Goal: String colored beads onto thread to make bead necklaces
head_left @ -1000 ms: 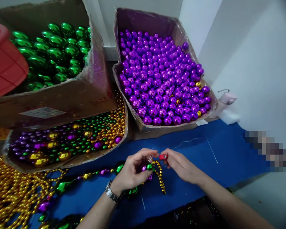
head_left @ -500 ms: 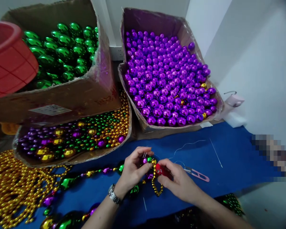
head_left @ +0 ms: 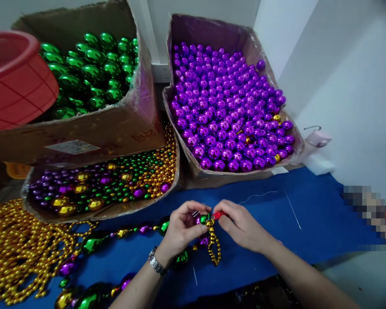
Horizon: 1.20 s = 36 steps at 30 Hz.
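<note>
The purple balls (head_left: pixel 227 111) at upper centre and the green balls (head_left: pixel 90 73) at upper left have a mirror-glossy, metallic-looking finish. Their boxes (head_left: pixel 116 128) are matt brown cardboard, worn at the rims. The gold bead strands (head_left: pixel 16 244) at lower left shine like polished metal. The table (head_left: pixel 309 210) is covered in matt blue cloth. The red basket (head_left: pixel 16 86) at far left looks like smooth plastic.

The table cover (head_left: pixel 309 201) is deep blue. One cardboard box (head_left: pixel 83 137) is brown and holds shiny green balls (head_left: pixel 90 73); the other box holds glossy purple balls (head_left: pixel 225 107) with a few gold ones mixed in. A red basket (head_left: pixel 16 81) shows a grid pattern. The bead strand (head_left: pixel 214 244) is gold, beside green and purple beads. The small tool (head_left: pixel 218 214) looks red, though partly hidden.
</note>
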{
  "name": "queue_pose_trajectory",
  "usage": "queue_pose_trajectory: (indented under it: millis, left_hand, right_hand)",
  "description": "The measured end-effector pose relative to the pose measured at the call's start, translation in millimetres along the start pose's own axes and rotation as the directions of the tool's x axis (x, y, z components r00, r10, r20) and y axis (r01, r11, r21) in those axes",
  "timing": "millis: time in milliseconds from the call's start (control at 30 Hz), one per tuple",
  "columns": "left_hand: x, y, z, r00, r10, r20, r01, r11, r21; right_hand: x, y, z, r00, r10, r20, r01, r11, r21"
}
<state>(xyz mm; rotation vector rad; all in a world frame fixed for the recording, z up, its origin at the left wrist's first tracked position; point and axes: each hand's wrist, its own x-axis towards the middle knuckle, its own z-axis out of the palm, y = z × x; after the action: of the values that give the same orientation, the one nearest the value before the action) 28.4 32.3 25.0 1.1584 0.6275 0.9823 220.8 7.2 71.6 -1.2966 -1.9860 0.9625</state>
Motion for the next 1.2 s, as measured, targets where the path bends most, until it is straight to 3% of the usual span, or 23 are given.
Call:
queue_pose_trajectory:
  millis: [233,867,1067,1200]
  left_hand:
    - [0.9,0.0,-1.0,1.0,0.007,-0.003,-0.007,1.0,-0.018]
    - [2.4,2.8,3.5,0.997,-0.071,-0.018,0.071,0.997,-0.01]
    - [2.3,3.6,4.4,0.996,-0.091,-0.014,0.091,0.995,0.039]
    - [2.5,6.6,6.4,0.998,-0.059,-0.002,0.059,0.996,0.072]
  right_hand:
    - [6.9,2.0,10.2,0.998,-0.046,-0.05,0.031,0.964,-0.263]
    - [6.9,-0.4,6.9,0.992,-0.065,-0.104,0.005,0.868,-0.497]
    - [5.3,1.7,1.6,0.986,-0.136,-0.097,0.047,0.783,-0.62]
    - [-4.0,-1.0,-3.8,0.986,-0.096,-0.137,0.017,0.87,-0.493]
